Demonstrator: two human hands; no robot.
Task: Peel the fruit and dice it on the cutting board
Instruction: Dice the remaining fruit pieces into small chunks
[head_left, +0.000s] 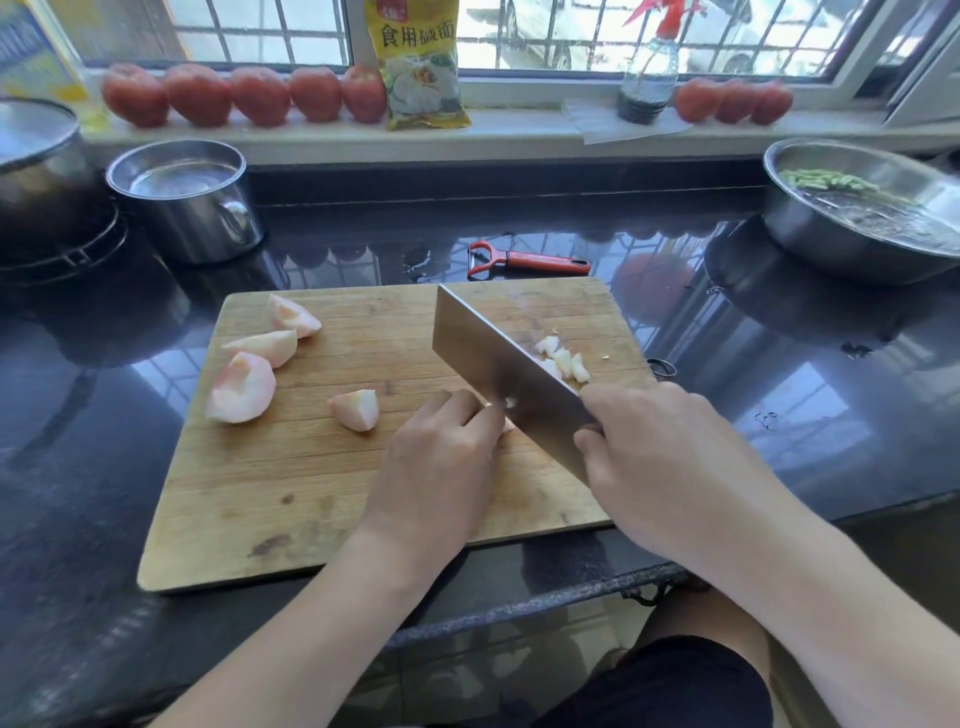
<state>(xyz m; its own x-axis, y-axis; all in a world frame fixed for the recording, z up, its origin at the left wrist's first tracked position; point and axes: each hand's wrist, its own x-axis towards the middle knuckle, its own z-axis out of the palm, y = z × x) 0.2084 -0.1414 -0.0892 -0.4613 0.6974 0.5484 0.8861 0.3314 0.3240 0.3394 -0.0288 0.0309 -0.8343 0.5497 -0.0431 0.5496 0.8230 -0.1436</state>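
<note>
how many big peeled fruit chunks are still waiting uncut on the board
4: three clustered at the cutting board's left, far, middle and near; one mid-board beside the left hand. That hand may hide another piece against the cleaver.

Scuffed wooden cutting board (291, 483), glossy dark counter (779, 415), shiny steel cleaver (498, 364).

The bare left hand (441, 457) is set palm-down, knuckles up, fingers curled forward and pinched on something mostly hidden beneath them. The bare right hand (654, 447) is wrapped round a handle hidden in its fist, thumb tucked along the near side. Both forearms are extended forward, converging slightly.
</note>
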